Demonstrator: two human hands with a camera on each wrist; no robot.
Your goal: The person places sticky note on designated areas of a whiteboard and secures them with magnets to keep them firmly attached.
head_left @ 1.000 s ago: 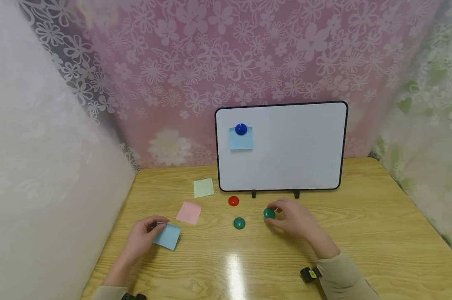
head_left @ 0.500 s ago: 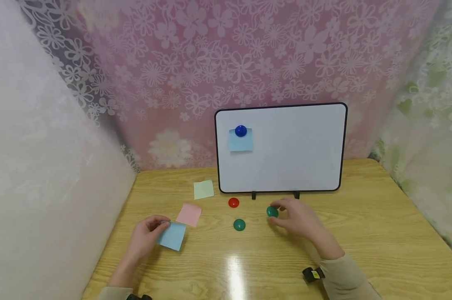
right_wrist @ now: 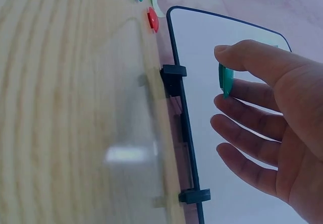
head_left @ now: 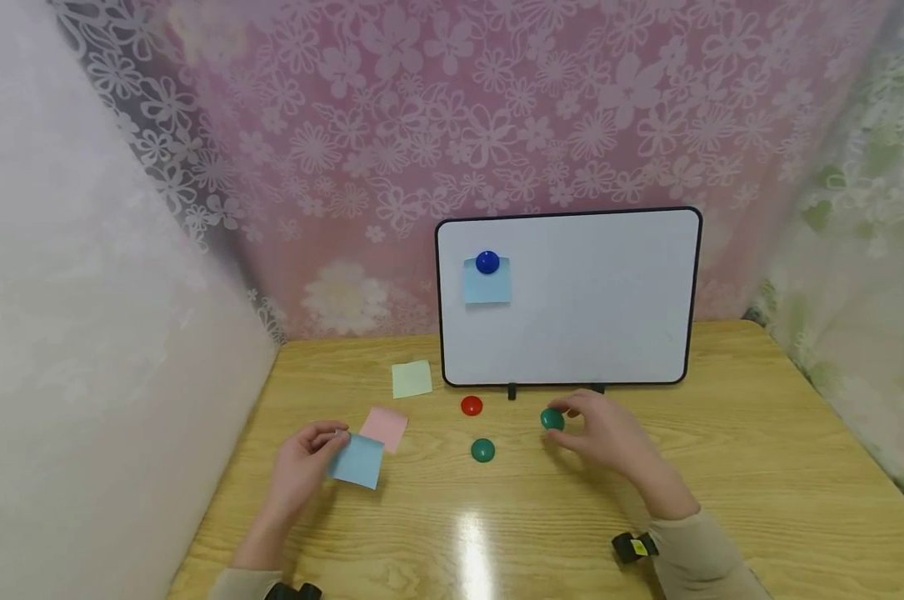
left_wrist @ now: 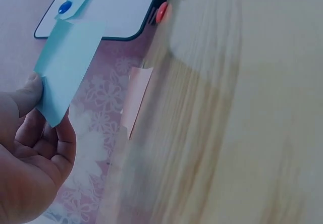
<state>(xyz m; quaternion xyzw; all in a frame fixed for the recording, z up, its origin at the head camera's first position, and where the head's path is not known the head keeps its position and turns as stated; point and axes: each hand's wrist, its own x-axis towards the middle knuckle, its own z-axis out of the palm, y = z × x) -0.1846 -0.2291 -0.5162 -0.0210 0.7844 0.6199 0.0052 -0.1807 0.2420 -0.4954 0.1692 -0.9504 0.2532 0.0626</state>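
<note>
My left hand [head_left: 302, 467] pinches a blue sticky note [head_left: 358, 461] by its corner between thumb and fingers; the left wrist view shows the note [left_wrist: 68, 65] raised above the table. In my right hand [head_left: 605, 437], a round green magnet [head_left: 552, 418] is pinched between thumb and fingertips, in front of the whiteboard's lower edge. The right wrist view has this magnet [right_wrist: 226, 78] edge-on, the other fingers spread apart. On the whiteboard [head_left: 594, 308], another blue note [head_left: 487, 287] hangs at the upper left under a blue magnet [head_left: 487, 262].
A pink note [head_left: 387, 427] lies just beyond the held note, partly overlapped by it in the head view. Farther back is a pale green note [head_left: 412, 379]. A red magnet [head_left: 471, 406] and a second green magnet [head_left: 483, 450] lie mid-table. Black feet [head_left: 511, 392] support the board.
My left hand has carried the blue note rightward and slightly away from me, so it now overlaps the pink one. The right hand has shifted a little to the right with the green magnet.
</note>
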